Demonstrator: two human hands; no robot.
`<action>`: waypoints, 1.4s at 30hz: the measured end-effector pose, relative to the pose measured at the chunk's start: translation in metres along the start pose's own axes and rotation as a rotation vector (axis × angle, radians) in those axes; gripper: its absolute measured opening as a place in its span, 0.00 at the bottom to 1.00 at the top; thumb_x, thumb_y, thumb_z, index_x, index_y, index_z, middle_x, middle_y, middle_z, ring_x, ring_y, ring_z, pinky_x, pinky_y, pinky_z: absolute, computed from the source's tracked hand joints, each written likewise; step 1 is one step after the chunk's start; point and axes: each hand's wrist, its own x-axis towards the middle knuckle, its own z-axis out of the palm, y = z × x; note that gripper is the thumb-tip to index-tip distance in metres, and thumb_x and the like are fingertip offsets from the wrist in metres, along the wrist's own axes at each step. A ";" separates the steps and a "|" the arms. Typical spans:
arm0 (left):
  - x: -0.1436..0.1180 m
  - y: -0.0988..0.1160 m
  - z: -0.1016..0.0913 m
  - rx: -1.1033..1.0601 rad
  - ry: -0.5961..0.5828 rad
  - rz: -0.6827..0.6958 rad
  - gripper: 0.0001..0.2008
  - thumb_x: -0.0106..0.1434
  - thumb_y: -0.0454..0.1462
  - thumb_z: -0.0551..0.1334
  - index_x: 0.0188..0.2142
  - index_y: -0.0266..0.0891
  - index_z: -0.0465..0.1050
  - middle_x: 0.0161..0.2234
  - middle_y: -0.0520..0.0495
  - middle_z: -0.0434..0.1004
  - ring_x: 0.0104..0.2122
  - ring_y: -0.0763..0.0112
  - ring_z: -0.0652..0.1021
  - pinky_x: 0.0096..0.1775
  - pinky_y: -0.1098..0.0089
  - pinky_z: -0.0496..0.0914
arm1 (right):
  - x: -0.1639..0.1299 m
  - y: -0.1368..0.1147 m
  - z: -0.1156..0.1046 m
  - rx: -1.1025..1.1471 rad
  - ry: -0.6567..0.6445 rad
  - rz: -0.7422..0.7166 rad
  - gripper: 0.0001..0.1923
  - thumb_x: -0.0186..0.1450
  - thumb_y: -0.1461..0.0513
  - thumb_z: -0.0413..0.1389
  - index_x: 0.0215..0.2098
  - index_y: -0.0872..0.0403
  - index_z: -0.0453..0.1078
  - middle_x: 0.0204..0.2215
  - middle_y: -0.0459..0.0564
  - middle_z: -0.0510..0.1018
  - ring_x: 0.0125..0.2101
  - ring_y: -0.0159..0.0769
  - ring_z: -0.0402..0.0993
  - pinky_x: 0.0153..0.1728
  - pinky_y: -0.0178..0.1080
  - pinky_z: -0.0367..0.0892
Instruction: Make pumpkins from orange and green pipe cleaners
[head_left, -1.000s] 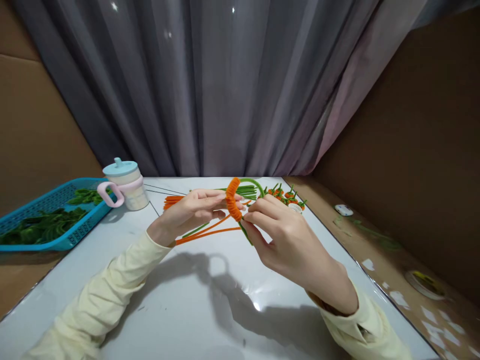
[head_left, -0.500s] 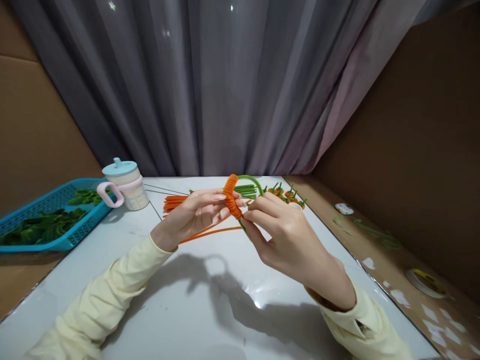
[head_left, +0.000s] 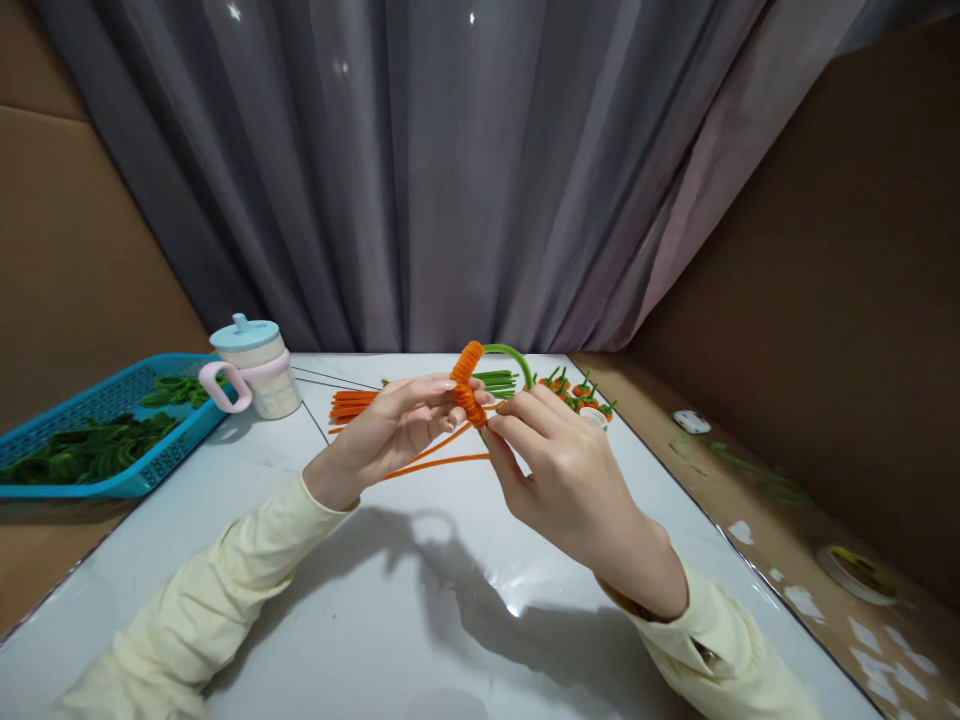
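Between my hands, above the table, is a coiled orange pipe cleaner (head_left: 468,366) strung on a green pipe cleaner (head_left: 513,352) that arches over to the right. The thumb and fingers of my left hand (head_left: 401,420) pinch the orange coil from its left side. At the coil's lower end, my right hand (head_left: 566,460) has its fingertips closed on the green pipe cleaner; the exact grip is partly hidden. Behind the hands lie a bundle of orange pipe cleaners (head_left: 351,405), some loose orange strands (head_left: 435,464) and green pipe cleaners (head_left: 501,382).
At the left stand a lidded cup (head_left: 262,375) with a pink handle and a blue basket (head_left: 139,484) of green leaf-like pieces. Several small orange-and-green pieces (head_left: 581,390) sit at the back right. A tape roll (head_left: 859,575) and white scraps (head_left: 870,665) lie beyond the right edge.
The orange coil leans more to the right at its top, and its lower end has come slightly up. Less green shows below the right fingertips. Both hands keep their hold.
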 end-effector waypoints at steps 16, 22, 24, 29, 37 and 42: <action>0.000 0.001 0.001 -0.012 -0.014 0.002 0.09 0.59 0.28 0.60 0.36 0.29 0.80 0.36 0.43 0.79 0.31 0.75 0.74 0.36 0.78 0.71 | 0.000 0.000 0.001 0.008 -0.001 0.004 0.14 0.63 0.71 0.48 0.22 0.57 0.66 0.23 0.50 0.69 0.27 0.35 0.59 0.26 0.37 0.56; 0.000 0.000 0.005 -0.092 0.007 0.005 0.08 0.60 0.27 0.60 0.36 0.28 0.79 0.34 0.44 0.78 0.31 0.76 0.75 0.35 0.80 0.72 | 0.000 -0.002 0.006 0.038 0.021 0.032 0.14 0.65 0.70 0.47 0.24 0.56 0.66 0.24 0.51 0.71 0.27 0.36 0.61 0.28 0.38 0.59; 0.000 -0.001 0.007 -0.125 -0.009 0.015 0.08 0.61 0.27 0.60 0.37 0.27 0.78 0.33 0.44 0.78 0.29 0.78 0.75 0.35 0.81 0.72 | 0.000 -0.003 0.009 0.056 0.044 0.046 0.13 0.66 0.70 0.47 0.25 0.56 0.66 0.24 0.52 0.71 0.28 0.36 0.62 0.29 0.38 0.60; -0.001 0.000 0.009 -0.230 0.027 0.014 0.11 0.64 0.24 0.55 0.36 0.25 0.77 0.32 0.43 0.77 0.27 0.80 0.76 0.33 0.83 0.74 | 0.001 0.002 0.009 0.122 0.030 0.056 0.11 0.68 0.69 0.48 0.31 0.58 0.70 0.28 0.54 0.74 0.31 0.38 0.66 0.32 0.40 0.64; -0.005 0.006 0.016 -0.293 0.121 -0.024 0.14 0.65 0.23 0.51 0.35 0.23 0.76 0.32 0.41 0.77 0.26 0.79 0.76 0.31 0.84 0.75 | 0.002 0.019 -0.005 0.273 -0.080 -0.015 0.12 0.67 0.72 0.47 0.33 0.57 0.70 0.34 0.54 0.76 0.33 0.36 0.70 0.32 0.37 0.66; -0.005 0.004 0.017 -0.291 0.097 0.011 0.14 0.66 0.24 0.51 0.36 0.25 0.76 0.31 0.42 0.77 0.25 0.80 0.76 0.31 0.84 0.74 | 0.003 0.008 0.005 0.292 -0.011 -0.003 0.11 0.68 0.71 0.47 0.32 0.59 0.70 0.31 0.55 0.76 0.31 0.36 0.70 0.32 0.38 0.67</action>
